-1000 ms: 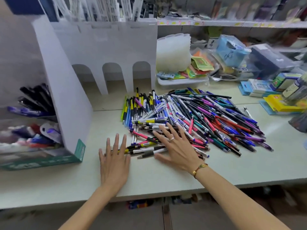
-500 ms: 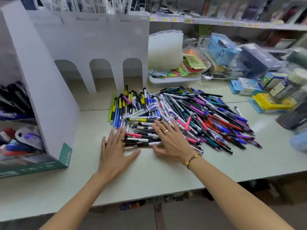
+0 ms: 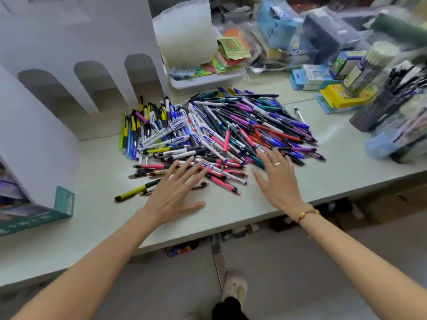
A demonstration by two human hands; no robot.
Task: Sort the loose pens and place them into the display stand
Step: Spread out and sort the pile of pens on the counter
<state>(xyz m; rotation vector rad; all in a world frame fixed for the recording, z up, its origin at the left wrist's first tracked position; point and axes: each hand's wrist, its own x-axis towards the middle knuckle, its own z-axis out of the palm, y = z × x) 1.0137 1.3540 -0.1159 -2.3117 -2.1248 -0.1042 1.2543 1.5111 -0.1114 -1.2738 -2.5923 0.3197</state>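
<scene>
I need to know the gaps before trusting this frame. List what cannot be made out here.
- Display stand, head view: its compartments are cut off by the left edge and hidden by its own white side wall.
- Goods at the right: motion blur, labels unreadable.
- Pens beneath the left hand and right hand: covered by the fingers.
- Print on the pens: too small.

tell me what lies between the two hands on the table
In the head view, pink pens at the pile's near edge lie between the left hand and the right hand, then bare table.

Blurred beyond telling: dark cylindrical containers (image 3: 379,105) far right. Cut off at left edge: white cardboard display stand (image 3: 34,144).
</scene>
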